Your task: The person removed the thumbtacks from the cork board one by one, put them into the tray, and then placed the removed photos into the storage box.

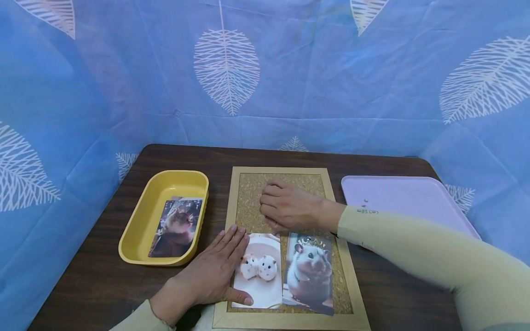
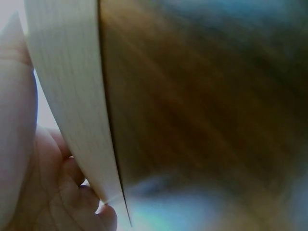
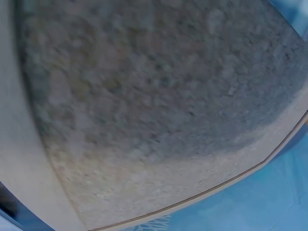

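A cork board (image 1: 252, 197) with a pale wood frame lies on the table. On its lower half are two photo cards side by side: one of two white hamsters (image 1: 262, 287) and one of a hamster with a crown (image 1: 310, 276). My left hand (image 1: 211, 266) rests with straight fingers across the board's left frame, its thumb and fingertips on the left card. Over the cork just above that card is my right hand (image 1: 290, 207), fingers bent and thumb side at the card's top edge. The hand hides what lies under its fingertips; I cannot tell if it holds something.
At the left stands a yellow tray (image 1: 138, 230) with more photo cards (image 1: 178, 227) inside. A lilac tray (image 1: 406, 193) lies at the right, partly behind the right sleeve, with a few tiny pieces (image 1: 365, 200) on it. Blue leaf-patterned cloth (image 1: 290, 92) surrounds the dark table (image 1: 112, 285).
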Tool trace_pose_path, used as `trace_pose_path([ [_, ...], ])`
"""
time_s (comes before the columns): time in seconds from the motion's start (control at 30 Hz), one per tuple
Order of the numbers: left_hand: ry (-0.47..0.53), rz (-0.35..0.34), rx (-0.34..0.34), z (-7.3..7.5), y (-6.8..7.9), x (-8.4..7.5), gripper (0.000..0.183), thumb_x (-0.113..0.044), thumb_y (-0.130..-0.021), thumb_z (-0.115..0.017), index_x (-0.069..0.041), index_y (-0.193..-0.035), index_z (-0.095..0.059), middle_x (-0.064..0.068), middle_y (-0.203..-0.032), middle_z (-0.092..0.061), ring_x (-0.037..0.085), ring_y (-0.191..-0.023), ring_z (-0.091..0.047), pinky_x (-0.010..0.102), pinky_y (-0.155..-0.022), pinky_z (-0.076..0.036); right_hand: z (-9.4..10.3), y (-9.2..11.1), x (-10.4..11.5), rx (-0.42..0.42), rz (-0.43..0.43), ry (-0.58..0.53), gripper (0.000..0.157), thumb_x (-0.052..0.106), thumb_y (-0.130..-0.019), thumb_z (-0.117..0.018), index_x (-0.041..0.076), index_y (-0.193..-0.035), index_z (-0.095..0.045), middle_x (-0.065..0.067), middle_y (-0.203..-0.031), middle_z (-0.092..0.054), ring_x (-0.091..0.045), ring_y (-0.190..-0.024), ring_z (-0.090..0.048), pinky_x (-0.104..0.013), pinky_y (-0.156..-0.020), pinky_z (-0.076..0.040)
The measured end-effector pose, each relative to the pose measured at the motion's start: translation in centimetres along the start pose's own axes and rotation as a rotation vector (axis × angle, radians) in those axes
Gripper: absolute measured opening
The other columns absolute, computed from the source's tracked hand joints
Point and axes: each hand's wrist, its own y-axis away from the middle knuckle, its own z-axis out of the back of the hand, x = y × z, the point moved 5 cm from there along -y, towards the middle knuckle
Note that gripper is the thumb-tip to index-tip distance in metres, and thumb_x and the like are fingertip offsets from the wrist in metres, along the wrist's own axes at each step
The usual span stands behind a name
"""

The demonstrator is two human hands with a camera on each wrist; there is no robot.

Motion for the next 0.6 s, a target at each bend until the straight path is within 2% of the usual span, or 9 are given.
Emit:
trace_pose_path([
  [0.1, -0.001, -0.004, -0.005, 0.0, -0.1, -0.1, 0.132, -0.099, -0.077, -0.045, -0.006, -0.168, -0.023, 0.012, -0.177, -0.015, 0.032, -0.165, -0.007, 0.053, -0.132, -0.015, 0.3, 0.6, 0.0, -0.064, -0.018, 0.003, 0.019, 0.026, -0.104, -0.045, 0.016, -0.094, -0.059, -0.002, -0.099, -0.065, -0.027, -0.101, -0.058, -0.048, -0.107, -0.044],
  [0.23, 0.010, -0.006, -0.009, -0.2, -0.2, -0.2, 0.132, -0.098, -0.077, -0.047, -0.005, -0.168, -0.023, 0.013, -0.177, -0.015, 0.032, -0.165, -0.007, 0.053, -0.132, -0.015, 0.5, 1.5, 0.0, -0.132, -0.052, 0.005, 0.023, 0.023, -0.104, -0.040, 0.015, -0.094, -0.059, -0.002, -0.099, -0.065, -0.027, -0.099, -0.057, -0.048, -0.106, -0.045],
  [0.6, 0.004, 0.003, -0.015, -0.3, -0.2, -0.1, 0.133, -0.099, -0.076, -0.046, -0.007, -0.169, -0.022, 0.012, -0.177, -0.015, 0.032, -0.165, -0.006, 0.054, -0.132, -0.016, 1.4, 3.6, -0.6, -0.315, -0.143, 0.110, 0.019, 0.019, -0.101, -0.044, 0.012, -0.096, -0.061, -0.004, -0.097, -0.067, -0.027, -0.096, -0.061, -0.048, -0.101, -0.050],
])
